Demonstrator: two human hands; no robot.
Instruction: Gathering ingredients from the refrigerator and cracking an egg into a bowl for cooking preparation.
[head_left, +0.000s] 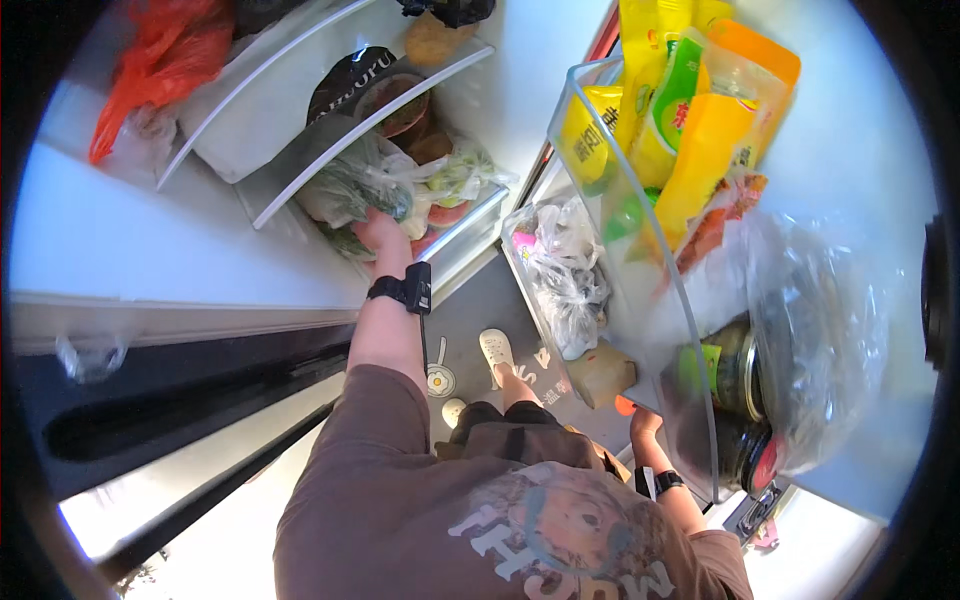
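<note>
My left hand (381, 231) reaches into the lower part of an open refrigerator. It touches a clear plastic bag of leafy greens (360, 180); its fingertips are hidden among the greens and plastic, so its grip is unclear. Beside the bag are another bag with pale green produce (454, 180) and a cut watermelon piece (448, 214). At the lower end of the open door, my right hand (646, 424) is partly covered by the door bin. A small orange-red thing (625, 405) shows right at its fingers; whether it is held cannot be told.
A clear door bin (637, 172) holds yellow seasoning pouches (709, 165) and lidded jars (739, 375). Lower down are knotted plastic bags (570, 285) and a brownish package (600, 373). Glass shelves (375, 139) overhang my left hand. A red plastic bag (176, 60) lies higher up.
</note>
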